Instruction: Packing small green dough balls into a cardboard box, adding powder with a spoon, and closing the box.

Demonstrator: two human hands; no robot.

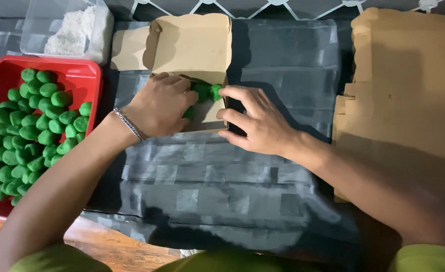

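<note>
Left of the open brown cardboard box, a red tray of green balls runs off the frame edge, with a clear tub of white flakes behind it, partly cropped. The left hand reaches into the box, fingers curled over green pieces and hiding most of them; its grip cannot be told. The right hand, fingers spread, steadies the box's right wall; right of the box, flat brown cartons lie stacked, cut off.

Dark grey checked cloth spread over a brown wooden floor, dim soft light, white lattice at the top
</note>
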